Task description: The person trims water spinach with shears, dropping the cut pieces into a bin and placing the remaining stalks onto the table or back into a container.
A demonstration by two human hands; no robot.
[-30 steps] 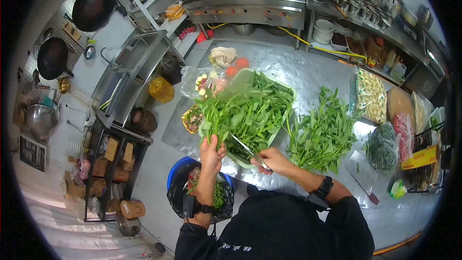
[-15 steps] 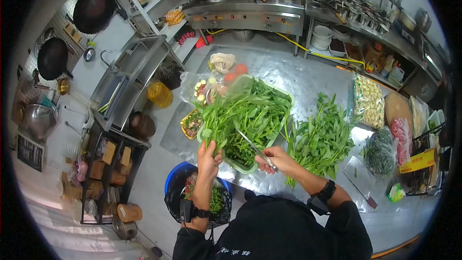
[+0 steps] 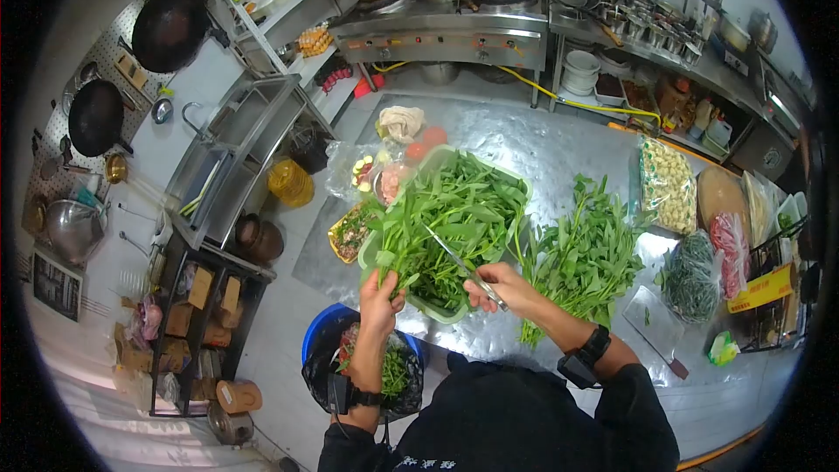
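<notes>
My left hand [image 3: 381,299] is closed around the stems of some leafy greens [image 3: 404,240], which look like water spinach, at the near left corner of a pale green basin [image 3: 524,182]. More of these greens fill the basin. In my right hand [image 3: 498,287] is a slim metal knife [image 3: 450,252], its blade slanting up and left over the basin. The fingers partly cover its handle. A loose pile of the same greens [image 3: 585,253] lies on the metal table [image 3: 559,144], right of the basin.
A blue bin [image 3: 313,332] with a black liner and green scraps stands below my left forearm. Left of the basin sit a yellow-edged tray [image 3: 348,236] and tomatoes [image 3: 434,135]. A cleaver [image 3: 654,319] and bagged foods [image 3: 669,188] lie to the right.
My left hand has turned slightly, and the greens in it sit lower and closer to the basin. The right hand with the knife has barely moved. The view has shifted a little.
</notes>
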